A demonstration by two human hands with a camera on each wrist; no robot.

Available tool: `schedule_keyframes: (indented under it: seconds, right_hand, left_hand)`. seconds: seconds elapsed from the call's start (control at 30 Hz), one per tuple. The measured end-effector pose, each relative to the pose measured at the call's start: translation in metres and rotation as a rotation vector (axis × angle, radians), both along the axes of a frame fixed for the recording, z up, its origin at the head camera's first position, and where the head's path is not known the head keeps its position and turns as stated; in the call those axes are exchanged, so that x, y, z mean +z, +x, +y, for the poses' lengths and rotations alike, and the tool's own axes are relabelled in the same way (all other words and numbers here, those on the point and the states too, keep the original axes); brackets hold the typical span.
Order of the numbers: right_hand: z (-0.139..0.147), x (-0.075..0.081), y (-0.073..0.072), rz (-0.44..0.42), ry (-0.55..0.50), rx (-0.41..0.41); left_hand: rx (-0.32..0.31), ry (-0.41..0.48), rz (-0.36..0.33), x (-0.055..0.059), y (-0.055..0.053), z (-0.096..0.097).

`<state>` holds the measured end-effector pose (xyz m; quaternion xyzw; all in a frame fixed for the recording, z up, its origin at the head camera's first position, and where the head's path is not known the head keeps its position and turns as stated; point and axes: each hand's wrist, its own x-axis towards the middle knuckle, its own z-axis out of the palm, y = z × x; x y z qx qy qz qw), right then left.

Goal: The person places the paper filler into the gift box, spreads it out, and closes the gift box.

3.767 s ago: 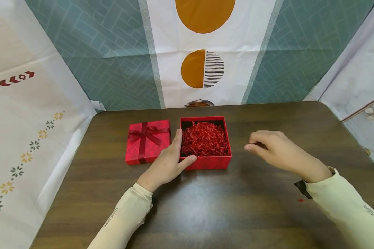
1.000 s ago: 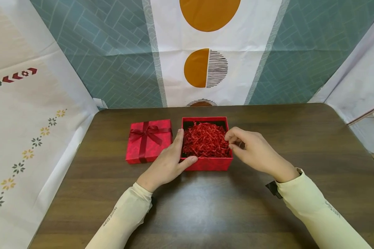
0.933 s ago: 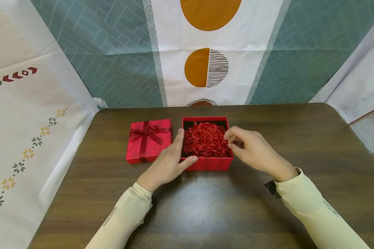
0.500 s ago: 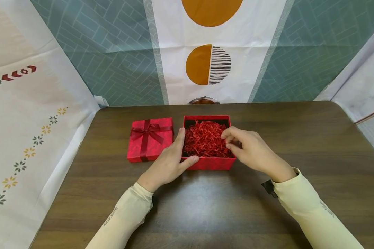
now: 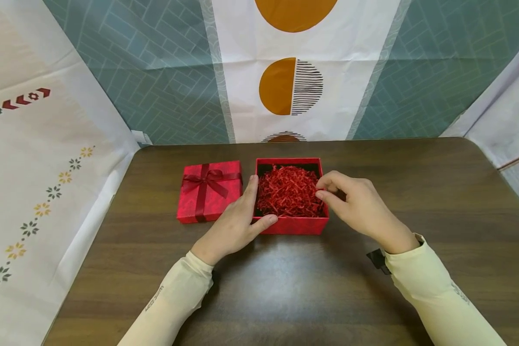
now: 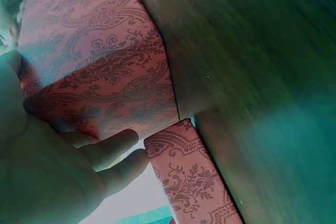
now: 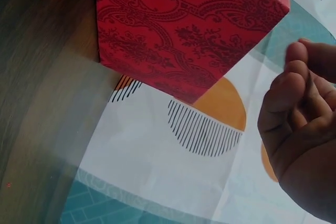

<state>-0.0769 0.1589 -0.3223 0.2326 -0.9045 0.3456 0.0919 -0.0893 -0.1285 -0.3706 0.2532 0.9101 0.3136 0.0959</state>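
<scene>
A red patterned gift box (image 5: 291, 226) stands uncovered on the table, filled with crinkled red paper shreds (image 5: 290, 192). My left hand (image 5: 238, 216) rests along its left side with straight fingers, the thumb at the front left corner. At the right rim, my right hand (image 5: 354, 199) pinches a small red paper shred (image 5: 320, 190) between thumb and forefinger. The left wrist view shows the box wall (image 6: 100, 56) beside the left palm. In the right wrist view the curled fingers (image 7: 283, 93) are beside the box's upper corner.
Left of the box lies its red lid (image 5: 209, 190) with a dark red ribbon bow. A tiny red scrap (image 7: 8, 184) lies on the brown wooden table (image 5: 277, 298). Patterned cloths (image 5: 168, 86) hang behind and at both sides.
My right hand has come left from over the table to the box, dipped toward the shreds, then drawn slightly right with a red shred at its fingertips. The left hand stays put.
</scene>
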Motion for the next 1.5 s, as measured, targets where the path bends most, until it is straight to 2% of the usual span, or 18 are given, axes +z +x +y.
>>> schedule_keyframes:
  seconds: [0.13,0.33,0.43,0.5,0.57,0.63,0.8,0.9,1.0,1.17,1.27,1.37,1.5]
  right_hand:
    - [-0.003,0.001,0.001,0.019,-0.032,-0.001]
    - [-0.014,0.004,0.005,-0.068,-0.137,0.071]
    - [-0.022,0.004,0.005,-0.025,-0.198,0.125]
    - [-0.03,0.004,0.005,0.018,-0.231,0.158]
    - [-0.04,0.006,0.006,0.035,-0.261,0.182]
    - [-0.055,0.008,0.009,0.014,-0.303,0.198]
    - [-0.105,0.01,0.017,-0.115,-0.429,0.237]
    - [-0.138,0.005,0.019,-0.192,-0.453,0.256]
    - [-0.169,-0.005,0.018,-0.289,-0.426,0.217]
    - [-0.207,-0.03,0.01,-0.438,-0.375,0.069]
    - [-0.218,-0.045,0.001,-0.477,-0.384,-0.039]
    - [-0.223,-0.057,-0.007,-0.526,-0.44,-0.129]
    - [-0.227,-0.064,-0.011,-0.599,-0.499,-0.164]
  left_hand:
    - [-0.004,-0.01,0.002,0.001,-0.001,-0.002]
    - [-0.044,-0.029,-0.006,0.001,-0.005,-0.011]
    - [-0.068,-0.041,-0.014,0.007,-0.009,-0.022]
    - [-0.063,-0.041,-0.008,0.013,-0.013,-0.034]
    - [-0.03,-0.037,-0.006,0.019,-0.017,-0.049]
    - [0.024,-0.032,-0.006,0.026,-0.022,-0.065]
    - [0.176,-0.053,-0.053,0.036,-0.032,-0.107]
    - [0.243,-0.079,-0.099,0.037,-0.037,-0.128]
    - [0.275,-0.117,-0.162,0.037,-0.04,-0.142]
    - [0.302,-0.185,-0.272,0.033,-0.044,-0.15]
    - [0.33,-0.204,-0.322,0.03,-0.045,-0.15]
    - [0.358,-0.21,-0.347,0.027,-0.046,-0.149]
    - [0.394,-0.192,-0.356,0.023,-0.045,-0.148]
